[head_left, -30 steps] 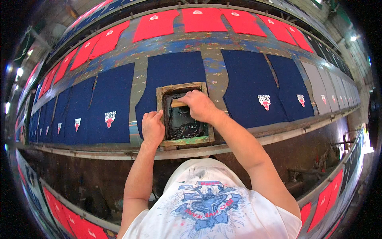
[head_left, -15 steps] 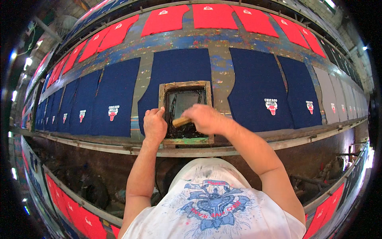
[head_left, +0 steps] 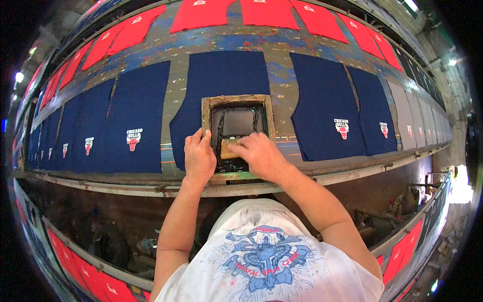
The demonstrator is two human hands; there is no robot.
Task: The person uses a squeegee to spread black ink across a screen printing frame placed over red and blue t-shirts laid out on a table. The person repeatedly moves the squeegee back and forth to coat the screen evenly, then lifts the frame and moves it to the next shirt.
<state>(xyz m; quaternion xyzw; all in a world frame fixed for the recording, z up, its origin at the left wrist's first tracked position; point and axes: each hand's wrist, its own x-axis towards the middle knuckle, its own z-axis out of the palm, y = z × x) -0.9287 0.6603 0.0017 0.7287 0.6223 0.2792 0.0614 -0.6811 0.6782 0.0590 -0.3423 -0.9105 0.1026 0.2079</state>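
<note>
A wooden-framed printing screen [head_left: 236, 99] lies flat over the lower part of a navy fabric piece [head_left: 226, 73]. Dark ink coats the mesh inside it, and a paler rectangle shows at the centre. My left hand [head_left: 200, 158] grips the frame's left side, its thumb at the outer edge. Within the frame, my right hand [head_left: 261, 156] is closed on a squeegee [head_left: 229, 149] with a yellowish wooden handle, which rests on the inked mesh. Its right end is hidden under my fingers.
Navy pieces with a small printed bull-head emblem lie left [head_left: 138, 121] and right [head_left: 322, 110] of the screen. Red pieces [head_left: 269, 15] line the table's far side, grey ones [head_left: 397, 110] the far right. A metal rail [head_left: 126, 190] runs along the near edge.
The squeegee has turned from a slant to lie nearly square across the screen, showing more of its handle. My left hand keeps its grip on the frame. The whole view has shifted slightly.
</note>
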